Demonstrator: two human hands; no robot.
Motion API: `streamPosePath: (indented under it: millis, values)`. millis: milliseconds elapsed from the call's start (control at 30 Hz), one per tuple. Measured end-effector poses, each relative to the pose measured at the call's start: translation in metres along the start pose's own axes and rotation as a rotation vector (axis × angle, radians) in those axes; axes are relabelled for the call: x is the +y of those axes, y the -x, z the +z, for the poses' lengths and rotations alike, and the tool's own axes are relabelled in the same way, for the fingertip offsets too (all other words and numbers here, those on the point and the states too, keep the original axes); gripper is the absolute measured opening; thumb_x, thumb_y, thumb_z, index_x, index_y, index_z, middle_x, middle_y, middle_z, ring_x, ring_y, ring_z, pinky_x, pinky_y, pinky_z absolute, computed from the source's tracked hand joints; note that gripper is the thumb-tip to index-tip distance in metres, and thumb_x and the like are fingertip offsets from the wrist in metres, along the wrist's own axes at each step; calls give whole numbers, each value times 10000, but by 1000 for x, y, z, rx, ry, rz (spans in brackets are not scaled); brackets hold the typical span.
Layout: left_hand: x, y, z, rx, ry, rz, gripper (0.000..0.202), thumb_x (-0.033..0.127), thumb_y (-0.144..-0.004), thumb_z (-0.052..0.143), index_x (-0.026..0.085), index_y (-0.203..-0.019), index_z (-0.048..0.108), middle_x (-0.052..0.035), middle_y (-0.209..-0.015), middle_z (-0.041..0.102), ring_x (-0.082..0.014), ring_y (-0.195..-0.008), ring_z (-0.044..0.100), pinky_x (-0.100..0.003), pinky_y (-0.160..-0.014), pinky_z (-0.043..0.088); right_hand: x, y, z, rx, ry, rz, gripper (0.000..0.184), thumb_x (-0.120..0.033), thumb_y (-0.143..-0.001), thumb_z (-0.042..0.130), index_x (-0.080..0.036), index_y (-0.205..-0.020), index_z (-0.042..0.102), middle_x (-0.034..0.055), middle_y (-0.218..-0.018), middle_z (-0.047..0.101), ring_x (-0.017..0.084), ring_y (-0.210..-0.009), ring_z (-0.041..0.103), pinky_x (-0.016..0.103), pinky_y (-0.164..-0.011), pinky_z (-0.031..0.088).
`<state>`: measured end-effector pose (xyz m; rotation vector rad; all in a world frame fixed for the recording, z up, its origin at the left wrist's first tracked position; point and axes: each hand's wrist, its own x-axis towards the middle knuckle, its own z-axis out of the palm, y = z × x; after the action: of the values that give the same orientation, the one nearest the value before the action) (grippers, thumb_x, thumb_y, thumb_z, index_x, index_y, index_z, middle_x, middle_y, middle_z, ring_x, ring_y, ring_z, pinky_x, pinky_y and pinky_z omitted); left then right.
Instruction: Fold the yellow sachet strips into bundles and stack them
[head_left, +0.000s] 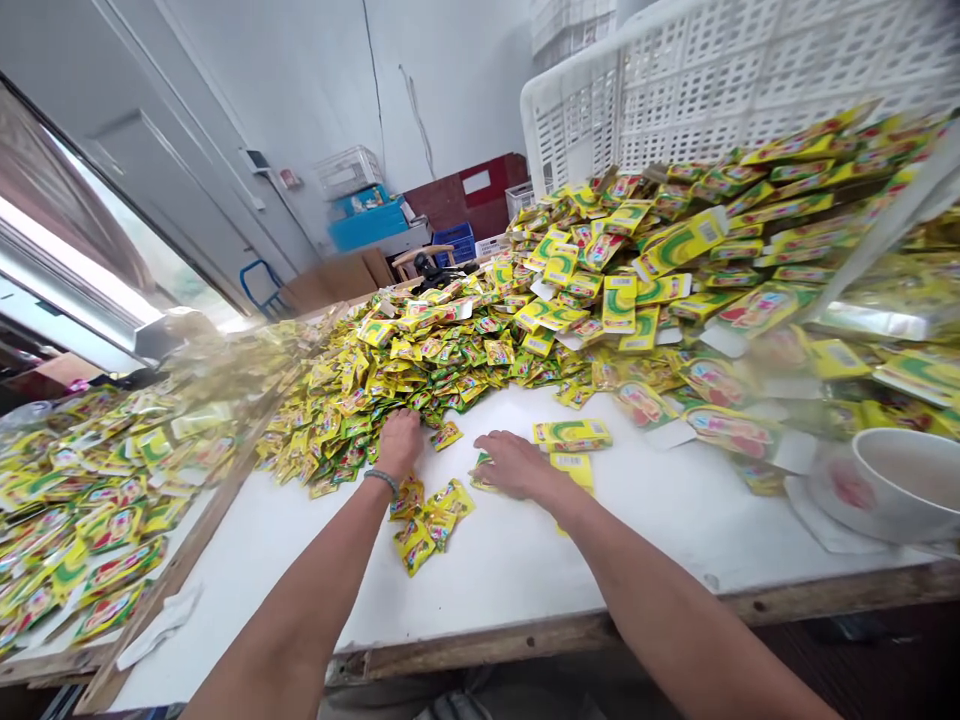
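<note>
My left hand (pixel 401 440) reaches to the near edge of a big pile of small yellow-and-green sachets (pixel 427 360). Its fingers bend down and away from me, so their tips are hidden. Palm down on the white table, my right hand (pixel 514 465) curls its fingers over a small sachet (pixel 484 472), which shows partly under them. Between the hands lies a single sachet (pixel 446 436). Several loose sachets (pixel 431 520) are grouped just below my left hand. Close to my right hand lie a flat yellow box (pixel 572 434) and another yellow box (pixel 576 470), partly covered by my wrist.
Many yellow boxes (pixel 630 300) are heaped at the right, before a white plastic crate (pixel 585 120). A white bowl (pixel 900 490) stands near the right front edge. A wooden strip (pixel 202 530) divides off more boxes (pixel 112 530) at left. A crumpled tissue (pixel 161 625) lies beside it.
</note>
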<state>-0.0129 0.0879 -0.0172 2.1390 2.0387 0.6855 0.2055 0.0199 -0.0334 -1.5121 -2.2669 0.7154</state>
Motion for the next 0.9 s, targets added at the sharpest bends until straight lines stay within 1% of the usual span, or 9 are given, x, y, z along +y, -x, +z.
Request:
streamPosePath:
  millis: [67, 133, 200, 267, 400, 500, 667, 833, 900]
  values:
    - [0, 0, -5, 49, 112, -51, 74, 226, -779, 577, 181, -749, 626, -116, -796, 670, -292, -911, 633, -414, -879, 466, -1, -4, -1, 82, -51, 12, 268, -290, -900, 587, -189, -1137, 659, 126, -1167, 671, 269, -1116, 601, 346, -882, 454]
    - [5, 6, -8, 77, 254, -103, 186, 369, -804, 575, 188, -766, 597, -66, -715, 645, -248, -772, 638, -387, -775, 505, -3, -8, -2, 184, -162, 50, 283, -271, -912, 573, -195, -1175, 644, 115, -1194, 667, 239, -1078, 621, 332, -890, 454]
    - [14, 17, -8, 73, 413, -135, 302, 492, -801, 567, 191, -773, 558, -31, -679, 628, -198, -664, 625, -338, -668, 523, -6, -11, -2, 243, -346, 101, 319, -293, -891, 607, -208, -1197, 629, 91, -1187, 676, 201, -979, 654, 301, -837, 468]
    - [28, 29, -3, 60, 557, -150, 379, 567, -769, 586, 194, -788, 524, -9, -670, 619, -163, -606, 611, -301, -599, 525, -10, -13, -1, 251, -553, 116, 325, -341, -844, 656, -224, -1147, 645, 50, -1084, 710, 167, -854, 664, 268, -744, 473]
    - [55, 48, 4, 37, 949, -236, 457, 524, -610, 780, 191, -765, 508, 45, -604, 556, -120, -539, 562, -255, -532, 500, -10, -14, 2, 317, -793, 93, 269, -454, -764, 672, -201, -854, 660, -16, -757, 676, 143, -689, 601, 245, -632, 440]
    - [67, 50, 4, 22, 1122, -271, 466, 477, -570, 831, 183, -750, 519, 45, -627, 571, -115, -571, 578, -268, -589, 524, -8, -14, 0, 363, -897, 135, 301, -461, -683, 711, -197, -784, 607, -27, -701, 638, 137, -640, 568, 245, -598, 422]
    - [62, 37, 5, 167, 1013, -207, 419, 467, -635, 780, 185, -817, 530, 15, -747, 591, -128, -668, 594, -276, -648, 531, -7, -16, -6, 391, -943, 131, 289, -456, -693, 669, -211, -742, 524, -48, -630, 556, 120, -585, 482, 242, -574, 386]
    - [42, 30, -3, 391, 582, -204, 436, 423, -739, 710, 189, -1061, 533, -83, -1102, 618, -152, -830, 624, -280, -727, 518, -2, -17, -13, 502, -823, 176, 227, -416, -744, 600, -234, -753, 465, -79, -577, 391, 122, -576, 392, 243, -578, 354]
    - [37, 30, -8, 377, 415, -200, 381, 422, -777, 670, 185, -1055, 562, -77, -1064, 644, -164, -816, 627, -285, -718, 508, -1, -16, -17, 515, -782, 186, 178, -383, -756, 579, -232, -820, 509, -69, -609, 422, 127, -589, 390, 246, -581, 342]
